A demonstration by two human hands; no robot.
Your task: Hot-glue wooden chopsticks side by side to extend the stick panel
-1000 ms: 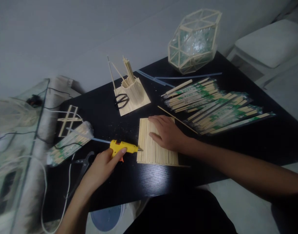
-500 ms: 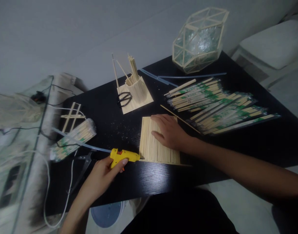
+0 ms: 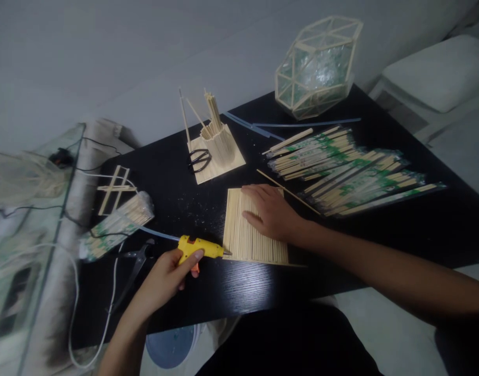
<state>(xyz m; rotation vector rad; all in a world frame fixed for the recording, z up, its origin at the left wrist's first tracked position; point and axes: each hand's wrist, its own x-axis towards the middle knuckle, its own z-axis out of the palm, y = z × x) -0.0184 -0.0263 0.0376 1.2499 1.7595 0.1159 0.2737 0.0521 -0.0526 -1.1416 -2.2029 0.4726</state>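
My left hand (image 3: pixel 165 279) is wrapped round a yellow hot glue gun (image 3: pixel 200 246), with its orange trigger under my fingers. The gun's metal nozzle points right, at the near left corner of a flat panel (image 3: pixel 239 230) of wooden sticks laid side by side. Whether the nozzle touches the panel I cannot tell. A bluish glue stick (image 3: pixel 159 233) juts out of the gun's back. On the panel's right part rests my right hand (image 3: pixel 273 211), fingers stretched out flat and thumb apart.
Bundles of wrapped chopsticks (image 3: pixel 341 167) lie to the right. Behind the panel stands a stick-built holder (image 3: pixel 218 146) with black-handled scissors (image 3: pixel 199 159) beside it. A faceted stick frame (image 3: pixel 318 68) stands at the back. Dark pliers (image 3: pixel 135 269) and a white cord (image 3: pixel 73 313) lie left.
The glue gun has shifted slightly, its nozzle now over the panel's corner. More of the orange trigger shows. Less of the glue stick's tail shows behind the gun. My right hand stays on the panel.
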